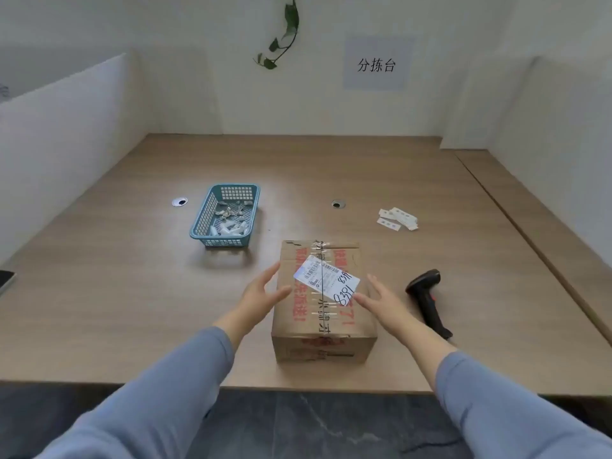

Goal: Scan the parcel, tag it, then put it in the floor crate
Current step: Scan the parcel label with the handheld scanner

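Note:
A taped brown cardboard parcel (pixel 323 326) with red print stands near the table's front edge. On its top is a white shipping label (pixel 326 279) with handwritten numbers. My left hand (pixel 261 294) is open at the parcel's left side, thumb near the top edge. Over the parcel's right top edge, my right hand (pixel 377 301) is open, its fingers beside the label. Neither hand grips the box. To the right of the parcel a black handheld scanner (pixel 427 293) lies on the table. Several white tags (pixel 397 218) lie farther back on the right. No floor crate is in view.
A blue plastic basket (pixel 225 215) holding scraps of paper sits behind the parcel on the left. Two cable holes (pixel 338 203) are set in the wooden table (pixel 132 276). White partitions stand on both sides. A dark device edge (pixel 6 279) shows at far left.

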A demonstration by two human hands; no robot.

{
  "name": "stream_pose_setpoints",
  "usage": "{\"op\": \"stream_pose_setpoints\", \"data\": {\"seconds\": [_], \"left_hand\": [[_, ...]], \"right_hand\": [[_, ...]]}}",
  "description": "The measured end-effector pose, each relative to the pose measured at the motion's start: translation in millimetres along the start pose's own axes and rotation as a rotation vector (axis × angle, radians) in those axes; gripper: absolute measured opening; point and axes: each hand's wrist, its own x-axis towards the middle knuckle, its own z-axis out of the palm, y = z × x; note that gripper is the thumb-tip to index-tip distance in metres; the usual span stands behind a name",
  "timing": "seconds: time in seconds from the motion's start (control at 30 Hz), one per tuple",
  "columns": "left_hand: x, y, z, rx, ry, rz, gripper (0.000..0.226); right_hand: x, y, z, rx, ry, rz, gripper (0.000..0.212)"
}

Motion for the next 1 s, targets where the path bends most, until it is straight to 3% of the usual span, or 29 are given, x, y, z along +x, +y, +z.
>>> {"op": "stream_pose_setpoints", "data": {"seconds": [0.3,0.6,1.0], "left_hand": [[10,-42,35,-0.277,0.068,-0.122,0.074],[12,-58,42,-0.383,0.056,-0.11,0.065],[13,-59,43,-0.385,0.066,-0.099,0.063]], "right_hand": [[7,29,24,0.418,0.077,0.045,0.078],[9,43,38,0.461,0.12,-0.01,0.061],[9,44,41,0.47,0.135,-0.021,0.056]]}}
